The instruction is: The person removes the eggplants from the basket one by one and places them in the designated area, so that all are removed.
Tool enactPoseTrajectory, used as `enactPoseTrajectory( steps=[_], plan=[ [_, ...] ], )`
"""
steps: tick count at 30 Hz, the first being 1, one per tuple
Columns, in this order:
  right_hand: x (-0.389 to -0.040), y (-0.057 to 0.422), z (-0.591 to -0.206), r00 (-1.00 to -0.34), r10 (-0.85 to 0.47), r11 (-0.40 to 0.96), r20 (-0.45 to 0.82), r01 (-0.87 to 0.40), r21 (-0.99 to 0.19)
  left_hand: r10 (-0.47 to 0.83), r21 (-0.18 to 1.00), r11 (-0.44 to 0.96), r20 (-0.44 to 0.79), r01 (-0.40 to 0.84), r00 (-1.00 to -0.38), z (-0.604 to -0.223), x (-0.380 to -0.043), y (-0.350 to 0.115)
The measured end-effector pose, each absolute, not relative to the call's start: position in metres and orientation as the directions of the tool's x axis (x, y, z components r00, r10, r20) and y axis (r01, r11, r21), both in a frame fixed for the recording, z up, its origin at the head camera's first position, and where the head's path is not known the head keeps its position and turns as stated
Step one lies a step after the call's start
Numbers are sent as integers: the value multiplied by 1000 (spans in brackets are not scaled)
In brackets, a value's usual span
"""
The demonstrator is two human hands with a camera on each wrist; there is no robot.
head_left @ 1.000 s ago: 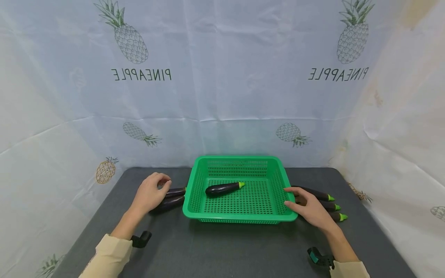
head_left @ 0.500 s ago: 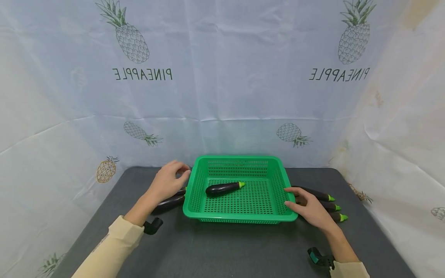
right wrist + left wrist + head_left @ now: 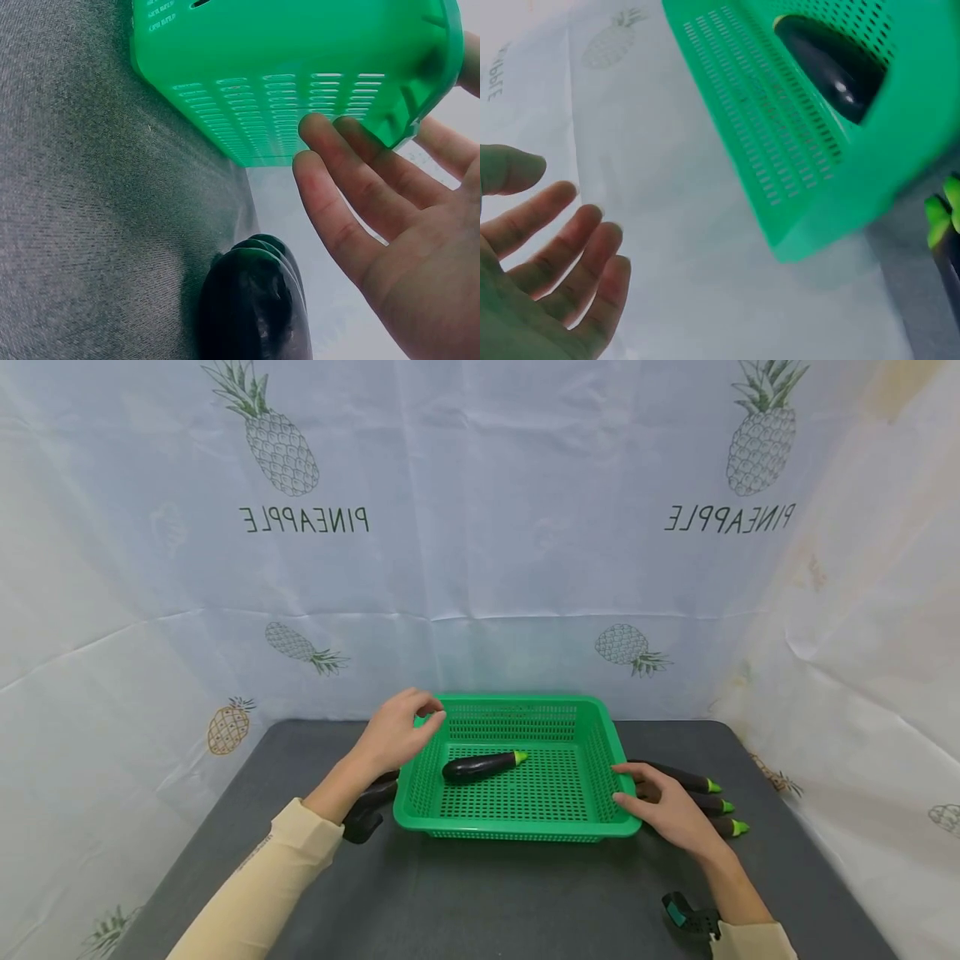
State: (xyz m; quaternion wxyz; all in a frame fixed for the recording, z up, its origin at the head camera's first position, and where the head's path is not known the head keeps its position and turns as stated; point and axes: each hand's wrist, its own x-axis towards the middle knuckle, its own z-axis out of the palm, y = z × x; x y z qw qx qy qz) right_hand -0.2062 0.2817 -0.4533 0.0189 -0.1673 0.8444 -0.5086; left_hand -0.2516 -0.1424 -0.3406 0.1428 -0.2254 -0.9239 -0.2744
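Observation:
My left hand (image 3: 397, 731) hovers by the back left corner of the green plastic basket (image 3: 517, 831), holding nothing. In the left wrist view its fingers (image 3: 577, 262) are spread and relaxed, apart from the basket wall. My right hand (image 3: 667, 806) holds the basket's right rim, thumb and a finger over the edge, other fingers outside below it. One dark eggplant (image 3: 480, 768) with a green stem end lies inside the basket. To the left, eggplants (image 3: 381, 793) are partly hidden by my left wrist. Three eggplants (image 3: 722, 807) lie right of the basket, partly behind my right hand.
The basket stands on a dark grey table (image 3: 495, 902). A pale pineapple-print sheet (image 3: 517, 568) hangs behind and at both sides. A black wrist device (image 3: 363, 823) shows below my left wrist, and another (image 3: 690, 917) below the right one.
My left hand has moved right and farther back, from above the left eggplants to the basket's back left corner. The right hand, basket and eggplant inside have stayed put.

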Motion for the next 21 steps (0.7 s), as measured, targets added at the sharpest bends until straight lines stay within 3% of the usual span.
enactPoseTrajectory(
  steps=[21],
  plan=[
    [-207, 282, -452, -943, -304, 432, 133, -261, -863, 440, 471, 696, 316, 541, -841, -335, -283, -87]
  ],
)
